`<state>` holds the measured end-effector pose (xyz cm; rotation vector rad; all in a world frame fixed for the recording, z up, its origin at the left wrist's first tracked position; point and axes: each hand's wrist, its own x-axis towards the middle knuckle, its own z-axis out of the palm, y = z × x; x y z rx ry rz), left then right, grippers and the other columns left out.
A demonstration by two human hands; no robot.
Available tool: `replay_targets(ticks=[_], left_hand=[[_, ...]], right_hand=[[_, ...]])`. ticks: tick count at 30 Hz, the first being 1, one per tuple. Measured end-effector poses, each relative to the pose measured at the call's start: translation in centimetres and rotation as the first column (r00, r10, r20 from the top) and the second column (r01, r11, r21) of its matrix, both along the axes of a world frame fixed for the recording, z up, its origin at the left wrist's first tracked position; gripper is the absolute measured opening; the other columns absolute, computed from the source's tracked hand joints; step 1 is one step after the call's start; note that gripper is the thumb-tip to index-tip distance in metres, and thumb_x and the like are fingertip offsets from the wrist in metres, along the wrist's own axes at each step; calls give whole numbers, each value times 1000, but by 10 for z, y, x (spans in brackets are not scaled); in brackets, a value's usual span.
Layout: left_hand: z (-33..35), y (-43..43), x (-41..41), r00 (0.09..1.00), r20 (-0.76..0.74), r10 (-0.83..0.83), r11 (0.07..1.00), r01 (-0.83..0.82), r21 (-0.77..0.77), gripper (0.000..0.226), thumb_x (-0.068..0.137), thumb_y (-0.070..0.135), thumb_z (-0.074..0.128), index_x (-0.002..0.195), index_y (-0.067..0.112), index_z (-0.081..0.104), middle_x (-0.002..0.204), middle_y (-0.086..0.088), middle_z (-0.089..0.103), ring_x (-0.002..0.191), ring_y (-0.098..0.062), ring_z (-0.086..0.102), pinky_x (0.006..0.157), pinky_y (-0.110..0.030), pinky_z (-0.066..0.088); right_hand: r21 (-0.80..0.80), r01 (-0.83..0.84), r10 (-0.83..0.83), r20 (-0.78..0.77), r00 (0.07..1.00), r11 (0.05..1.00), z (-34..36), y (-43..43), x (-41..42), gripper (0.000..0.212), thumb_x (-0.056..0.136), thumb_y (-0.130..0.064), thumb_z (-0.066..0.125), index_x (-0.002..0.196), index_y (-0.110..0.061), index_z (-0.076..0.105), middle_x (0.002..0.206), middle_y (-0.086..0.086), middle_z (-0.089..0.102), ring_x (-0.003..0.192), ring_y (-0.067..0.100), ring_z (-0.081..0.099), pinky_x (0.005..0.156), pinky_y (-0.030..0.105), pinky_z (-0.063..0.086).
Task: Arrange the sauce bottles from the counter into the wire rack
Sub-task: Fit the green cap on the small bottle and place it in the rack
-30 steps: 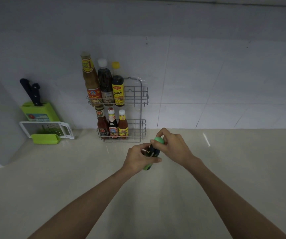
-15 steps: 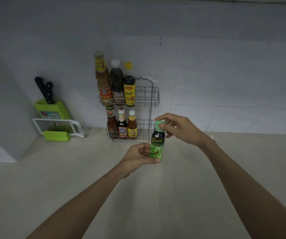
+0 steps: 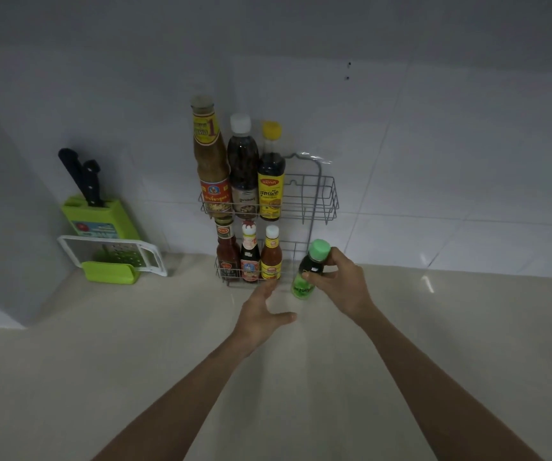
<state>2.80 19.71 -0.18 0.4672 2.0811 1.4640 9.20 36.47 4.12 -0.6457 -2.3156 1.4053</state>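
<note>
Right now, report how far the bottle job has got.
Six bottles already stand in the wire rack, three per shelf. The right hand holds the green-capped bottle beside the lower shelf; the left hand is open. That bottle remains; no others show on the counter.

Green-capped bottle (image 3: pixel 308 273) in right hand (image 3: pixel 341 283) beside wire rack (image 3: pixel 324 197)

This is a home kitchen. A pale counter (image 3: pixel 135 361) runs along a wall of large white tiles (image 3: pixel 450 161). A two-tier wire rack (image 3: pixel 324 197) stands against the wall, with three tall sauce bottles (image 3: pixel 269 181) in the upper tier and three small ones (image 3: pixel 249 257) in the lower. To the left sits a green knife block (image 3: pixel 100 217) with two black-handled knives (image 3: pixel 83 176), and a white-framed grater (image 3: pixel 115 252) leans against it.
</note>
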Motion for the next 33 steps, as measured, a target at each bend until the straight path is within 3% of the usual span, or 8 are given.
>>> replay_targets(ticks=[2,7,13,16,20,26,30,33], left_hand=[[1,4,-22,999,-24,46,999,-45,28,79,73,12,80,140,21,39,128,13,46,124,-7,41,99,-22,31],[-5,21,-61,994,-75,77,993,-70,90,73,74,3,75,137,16,41,133,4,51,123,-15,48,102,-28,38],[-24,32,-67,991,-70,112,988,-103,116,75,74,-2,73,139,17,41,131,5,53,123,-14,51,101,-24,37],[-28,33,-69,989,-72,126,983,-115,141,72,76,-2,72,138,17,43,129,5,53,118,-10,52,98,-21,37],[-33,33,-70,989,-64,132,981,-121,152,71,74,-5,72,136,16,44,125,6,56,118,-12,54,96,-18,38],[-34,30,-73,992,-36,125,987,-120,109,74,76,-9,68,141,12,38,128,4,54,118,-9,52,85,3,39],[-31,27,-74,994,-49,97,993,-94,66,74,78,-8,65,143,14,37,129,4,52,121,-12,51,99,-17,38],[-29,24,-76,995,-68,69,997,-66,39,70,82,-12,55,145,13,35,132,3,50,121,-11,49,99,-15,37]], right_hand=[[-8,38,-38,-45,998,999,-10,4,-20,38,73,-15,80,104,-19,58,95,-6,64,85,18,68,69,18,49],[-43,66,-70,-102,992,997,-40,9,-56,34,73,-9,78,98,-20,58,97,2,68,90,14,64,78,18,53],[53,15,-17,46,999,999,-61,19,-88,38,73,-13,75,107,-15,57,103,8,66,95,23,64,85,41,54],[99,-23,7,157,988,995,-65,21,-98,37,74,-12,75,107,-11,59,105,9,67,95,25,64,80,33,51],[142,-62,28,233,972,988,-72,22,-103,35,71,-11,74,102,-8,58,99,12,68,90,30,62,74,35,48],[195,-71,15,276,961,978,-79,17,-105,39,73,-11,73,106,-3,54,103,18,65,94,34,60,76,37,47],[207,-65,5,278,960,976,-74,13,-102,37,79,-9,67,112,-2,52,108,20,65,100,36,60,80,38,48],[216,-80,17,281,960,973,-72,10,-95,42,81,-6,62,121,-5,48,114,19,64,107,39,59,85,40,48]])
